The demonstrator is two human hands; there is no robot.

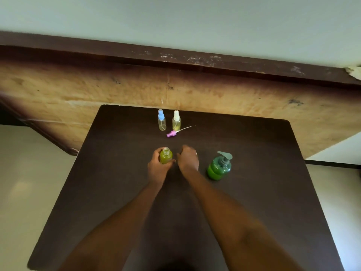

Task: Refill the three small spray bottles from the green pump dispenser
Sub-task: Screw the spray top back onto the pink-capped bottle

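On the near side of the dark table [273,192]: two bare forearms [125,222] are stretched forward over the top.
left hand [156,169]: fingers and thumb are curled round the uncapped bottle [166,157], so it's properly gripped.
uncapped bottle: held upright about mid-table, filled nearly to the neck with yellow-green liquid.
right hand [188,158]: found just right of that bottle, fingers curled under and blurred. Whether anything is pinched in there can't be told tbh.
green pump dispenser [218,167]: stood upright to the right of the right hand, near it but not touched, with green liquid seen through the clear body.
pink spray cap [171,133]: laid flat further back, thin dip tube pointed off to the right.
white-capped bottle [176,120]: stood upright just behind the pink cap, with a yellowish tint seen inside.
blue-capped bottle [161,120]: stood just beside it on the left, looks clear.
wooden panel [97,94]: seen behind the table, tan and scuffed, edged in dark trim.
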